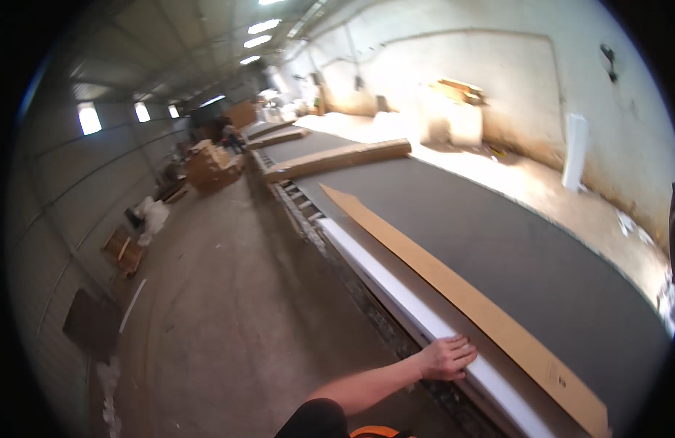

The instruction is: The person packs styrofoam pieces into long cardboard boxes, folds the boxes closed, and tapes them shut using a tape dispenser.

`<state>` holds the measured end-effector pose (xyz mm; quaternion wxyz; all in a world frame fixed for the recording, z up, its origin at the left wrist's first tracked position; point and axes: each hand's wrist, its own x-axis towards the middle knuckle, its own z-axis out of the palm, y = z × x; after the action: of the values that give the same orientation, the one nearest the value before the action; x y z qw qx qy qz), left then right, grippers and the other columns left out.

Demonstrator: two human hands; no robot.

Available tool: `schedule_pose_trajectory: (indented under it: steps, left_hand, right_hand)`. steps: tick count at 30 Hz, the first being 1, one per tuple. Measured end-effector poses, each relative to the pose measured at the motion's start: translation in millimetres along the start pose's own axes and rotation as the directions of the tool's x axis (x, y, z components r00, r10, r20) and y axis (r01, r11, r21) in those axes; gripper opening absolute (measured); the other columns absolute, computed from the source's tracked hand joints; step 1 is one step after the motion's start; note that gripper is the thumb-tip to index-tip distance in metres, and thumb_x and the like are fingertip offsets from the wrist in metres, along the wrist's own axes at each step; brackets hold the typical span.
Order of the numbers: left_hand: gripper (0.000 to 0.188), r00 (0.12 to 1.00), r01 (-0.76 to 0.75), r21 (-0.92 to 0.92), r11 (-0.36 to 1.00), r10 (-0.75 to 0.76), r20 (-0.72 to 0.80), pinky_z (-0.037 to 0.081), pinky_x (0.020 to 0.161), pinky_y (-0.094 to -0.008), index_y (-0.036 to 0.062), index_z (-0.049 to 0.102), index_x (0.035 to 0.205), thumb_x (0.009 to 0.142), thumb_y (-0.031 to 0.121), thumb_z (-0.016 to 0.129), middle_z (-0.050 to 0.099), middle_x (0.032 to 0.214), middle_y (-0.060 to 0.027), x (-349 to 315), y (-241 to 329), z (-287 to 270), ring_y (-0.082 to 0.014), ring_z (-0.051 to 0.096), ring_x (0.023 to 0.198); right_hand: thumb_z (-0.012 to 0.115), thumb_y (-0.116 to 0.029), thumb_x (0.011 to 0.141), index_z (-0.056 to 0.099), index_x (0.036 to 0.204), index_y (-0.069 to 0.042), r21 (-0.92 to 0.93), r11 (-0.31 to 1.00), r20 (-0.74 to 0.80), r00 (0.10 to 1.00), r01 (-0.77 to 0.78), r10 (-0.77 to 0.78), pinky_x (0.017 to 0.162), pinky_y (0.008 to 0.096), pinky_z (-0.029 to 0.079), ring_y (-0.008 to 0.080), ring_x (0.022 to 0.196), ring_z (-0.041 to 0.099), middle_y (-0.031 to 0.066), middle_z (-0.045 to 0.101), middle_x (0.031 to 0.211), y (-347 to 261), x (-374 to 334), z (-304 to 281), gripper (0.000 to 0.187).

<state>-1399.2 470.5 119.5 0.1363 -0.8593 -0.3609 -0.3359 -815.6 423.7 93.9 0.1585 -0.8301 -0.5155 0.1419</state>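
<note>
My left hand [446, 358] reaches in from the lower edge, its fingers curled over the top of a long white strip [403, 289]. That strip runs slantwise along the near edge of a long grey-topped table. Beside it, on the table side, lies a long flat piece of brown cardboard [461, 288] with a pointed far end and a small printed mark near its close end. A dark narrow band shows between strip and cardboard. The underside of the strip and my fingertips' contact are partly hidden. My right hand is out of view.
The grey tabletop [513, 241] stretches away, crossed by a long cardboard box [337, 159]. Rollers [301, 201] show along the table frame. Left is a concrete floor [228, 306] with cardboard piles [210, 166]. A white upright piece [575, 152] leans on the right wall.
</note>
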Motion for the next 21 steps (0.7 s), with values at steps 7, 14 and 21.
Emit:
schedule_pose_trajectory:
  steps: [7,14,21]
  left_hand:
    - [0.022,0.991,-0.07,0.108,0.992,0.082,-0.104,0.058,0.085,-0.0359,0.0026,0.073,0.089,0.092,0.02,0.06,0.073,0.094,-0.0115,-8,34,-136,-0.0269,0.072,0.089]
    - [0.015,0.92,-0.389,0.071,0.919,0.383,0.081,0.05,0.091,-0.0321,0.0131,0.069,0.101,0.088,0.015,0.063,0.071,0.108,-0.006,49,53,-235,-0.0212,0.07,0.098]
    - [0.062,0.756,-0.177,0.367,0.913,0.365,-0.544,0.039,0.107,-0.0485,0.0112,0.056,0.134,0.085,0.045,0.073,0.049,0.144,-0.016,107,96,-162,-0.0401,0.044,0.131]
  right_hand:
    - [0.06,-0.011,0.096,0.041,0.139,0.007,0.583,0.807,-0.033,0.995,0.094,-0.092,0.099,0.0345,0.045,0.0241,0.117,0.056,0.0197,0.054,0.132,65,-38,19,0.051]
    - [0.071,-0.033,0.087,0.051,0.134,0.006,0.878,0.465,0.115,0.993,-0.113,0.023,0.098,0.037,0.046,0.0266,0.116,0.058,0.0186,0.058,0.129,3,-208,-24,0.064]
    - [0.078,-0.027,0.072,0.059,0.12,0.004,0.997,-0.076,0.002,0.986,0.011,0.165,0.077,0.0345,0.056,0.0199,0.087,0.068,0.0097,0.069,0.104,75,-285,34,0.06]
